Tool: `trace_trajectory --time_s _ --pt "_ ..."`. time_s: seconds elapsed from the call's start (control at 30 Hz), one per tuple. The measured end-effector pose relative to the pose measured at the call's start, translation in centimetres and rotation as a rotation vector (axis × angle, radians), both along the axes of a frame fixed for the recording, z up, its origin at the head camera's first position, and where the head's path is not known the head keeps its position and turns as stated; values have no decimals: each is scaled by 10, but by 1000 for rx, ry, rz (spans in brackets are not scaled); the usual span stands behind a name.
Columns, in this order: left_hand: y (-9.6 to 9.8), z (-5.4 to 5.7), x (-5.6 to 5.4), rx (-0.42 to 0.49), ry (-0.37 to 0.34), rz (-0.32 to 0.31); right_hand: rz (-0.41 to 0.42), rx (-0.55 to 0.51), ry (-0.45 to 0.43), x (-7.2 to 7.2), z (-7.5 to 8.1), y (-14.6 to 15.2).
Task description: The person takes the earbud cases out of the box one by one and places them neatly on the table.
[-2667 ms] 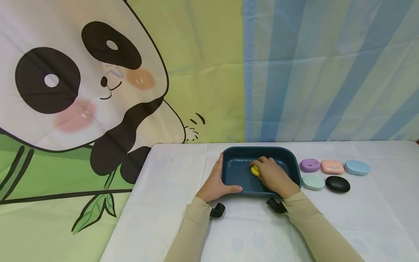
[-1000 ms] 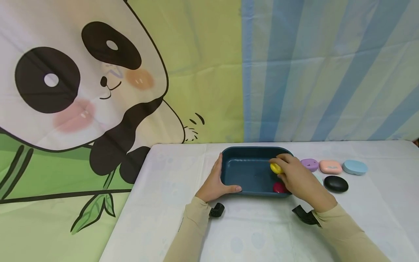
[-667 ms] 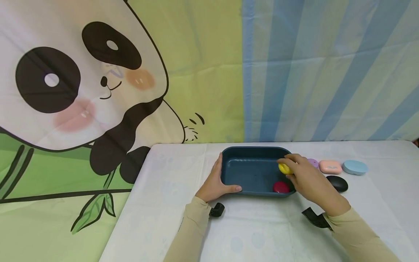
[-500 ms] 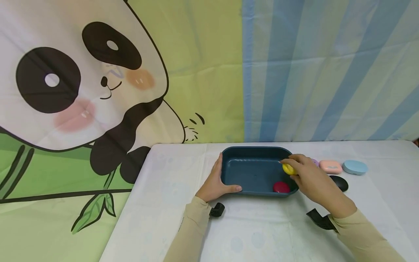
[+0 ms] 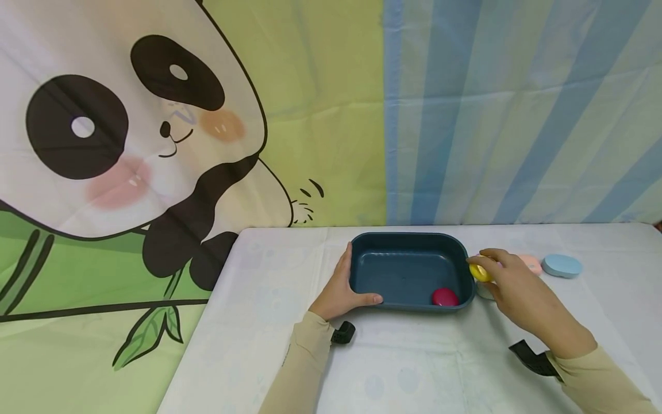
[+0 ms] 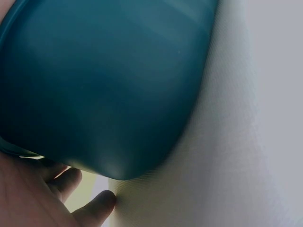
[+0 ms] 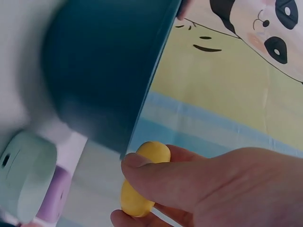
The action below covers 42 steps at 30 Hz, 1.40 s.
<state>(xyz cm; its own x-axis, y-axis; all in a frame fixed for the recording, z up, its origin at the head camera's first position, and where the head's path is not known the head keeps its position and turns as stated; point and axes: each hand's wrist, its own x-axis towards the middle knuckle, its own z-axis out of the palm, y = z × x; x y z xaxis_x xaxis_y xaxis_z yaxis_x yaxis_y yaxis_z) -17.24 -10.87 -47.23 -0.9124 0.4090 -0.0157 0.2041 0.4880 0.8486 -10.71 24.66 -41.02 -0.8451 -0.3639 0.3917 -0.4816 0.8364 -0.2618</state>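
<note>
A dark teal rectangular basin stands on the table. My left hand holds its left end, the thumb along the front rim and the fingers by the left side. In the left wrist view, the basin's outer wall fills much of the picture, with fingers below it. A round red piece lies in the basin's front right corner. My right hand pinches a smooth yellow oval piece, like a small soap bar, beside the basin's right end. In the right wrist view, the thumb presses on this yellow piece.
A light blue oval piece and a partly hidden pink one lie right of the basin. A pale mint piece and a purple one show near its right end. A panda-print curtain hangs behind the table.
The right hand has carried the yellow oval piece from inside the basin rightward, past its right rim. The red piece has come into view. My left hand stays at the basin's left end.
</note>
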Motion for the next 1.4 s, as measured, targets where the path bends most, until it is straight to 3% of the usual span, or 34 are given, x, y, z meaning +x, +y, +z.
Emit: trace_trajectory --time_s 0.43,1.1,1.4 --pt "0 0 0 7 -4 0 -71 39 -20 11 -6 29" --pt "0 -2 0 6 -4 3 -164 153 -28 23 -32 78" --pt "0 1 2 3 -11 9 -250 166 -98 25 -39 92"
